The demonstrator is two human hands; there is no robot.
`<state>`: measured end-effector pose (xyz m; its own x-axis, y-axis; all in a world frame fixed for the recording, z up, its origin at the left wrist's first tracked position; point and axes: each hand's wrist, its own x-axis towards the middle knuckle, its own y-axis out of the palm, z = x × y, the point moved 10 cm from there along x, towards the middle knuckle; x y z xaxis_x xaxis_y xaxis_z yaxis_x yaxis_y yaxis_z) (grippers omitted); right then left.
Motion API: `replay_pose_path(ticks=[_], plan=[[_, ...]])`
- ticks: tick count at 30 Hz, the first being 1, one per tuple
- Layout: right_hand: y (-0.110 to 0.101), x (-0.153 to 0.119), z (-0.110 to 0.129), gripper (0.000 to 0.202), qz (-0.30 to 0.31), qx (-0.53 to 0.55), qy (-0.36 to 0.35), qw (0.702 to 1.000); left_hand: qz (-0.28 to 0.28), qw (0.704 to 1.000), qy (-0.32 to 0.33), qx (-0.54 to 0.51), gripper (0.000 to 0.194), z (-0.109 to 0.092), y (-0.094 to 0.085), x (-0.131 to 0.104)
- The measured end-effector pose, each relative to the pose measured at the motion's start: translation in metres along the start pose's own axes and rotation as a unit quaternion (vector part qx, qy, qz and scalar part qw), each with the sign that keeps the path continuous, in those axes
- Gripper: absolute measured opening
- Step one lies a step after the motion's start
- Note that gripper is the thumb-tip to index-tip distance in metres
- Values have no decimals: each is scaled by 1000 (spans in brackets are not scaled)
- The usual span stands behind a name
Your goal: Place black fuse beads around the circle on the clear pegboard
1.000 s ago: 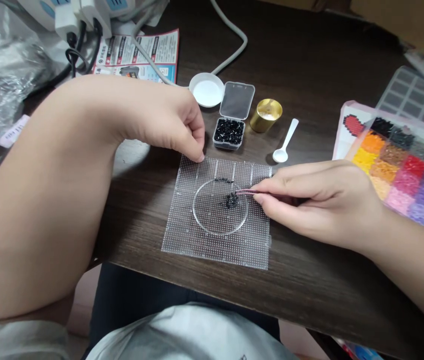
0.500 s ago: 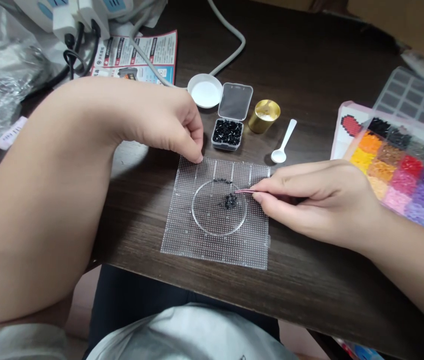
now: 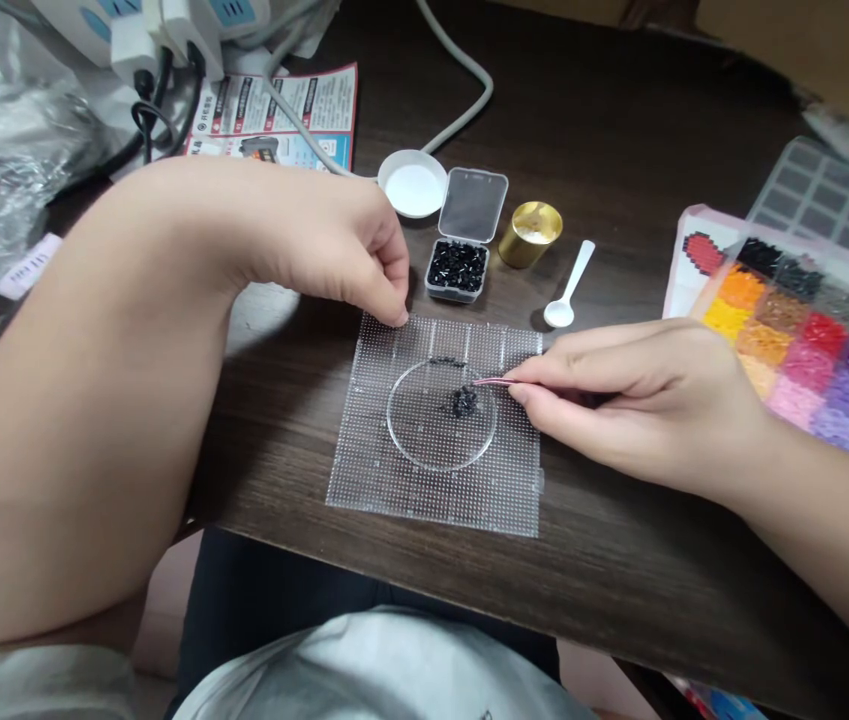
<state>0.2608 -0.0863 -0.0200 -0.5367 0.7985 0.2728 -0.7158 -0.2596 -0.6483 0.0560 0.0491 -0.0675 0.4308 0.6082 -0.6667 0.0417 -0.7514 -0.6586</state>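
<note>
A clear pegboard [image 3: 394, 490] lies on the dark table with a clear ring [image 3: 439, 469] on it. Inside the ring, toward the right, is a pile of black beads [image 3: 464, 402]; a short row of black beads [image 3: 444, 361] runs along the ring's top. My right hand [image 3: 619, 400] is closed on pink tweezers [image 3: 495, 381], whose tips are at the upper edge of the pile. My left hand [image 3: 364, 255] is closed, its thumb and fingertips at the board's upper left edge. Beyond the board stands an open clear box [image 3: 457, 268] full of black beads.
Behind the board are a white dish [image 3: 413, 185], a gold cup [image 3: 531, 235] and a white spoon [image 3: 570, 285]. At the right lies a tray of coloured beads [image 3: 821, 335]. A grey cable [image 3: 480, 70], a printed leaflet [image 3: 281, 105], plugs and plastic wrap [image 3: 4, 150] occupy the back left.
The whole view has shifted very slightly. Both hands, the tweezers and the beads look otherwise unchanged.
</note>
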Motion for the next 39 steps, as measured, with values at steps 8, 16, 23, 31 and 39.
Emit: replay_pose_path(ticks=[8, 16, 23, 31, 39], plan=[[0, -1, 1, 29, -6, -1, -9, 1000, 5, 1000, 7, -5, 25, -2, 0, 0], [-2, 0, -1, 27, -39, -38, 22, 998, -8, 998, 56, -13, 25, -3, -3, 7], [0, 1, 1, 27, -50, -57, 20, 997, 9, 999, 25, -46, 21, 4, 0, 7], [2, 2, 2, 28, -44, -59, 18, 997, 27, 998, -3, -50, 28, 9, 3, 9], [0, 2, 2, 28, -46, -72, 18, 996, 11, 999, 19, -23, 36, 5, -1, 10]])
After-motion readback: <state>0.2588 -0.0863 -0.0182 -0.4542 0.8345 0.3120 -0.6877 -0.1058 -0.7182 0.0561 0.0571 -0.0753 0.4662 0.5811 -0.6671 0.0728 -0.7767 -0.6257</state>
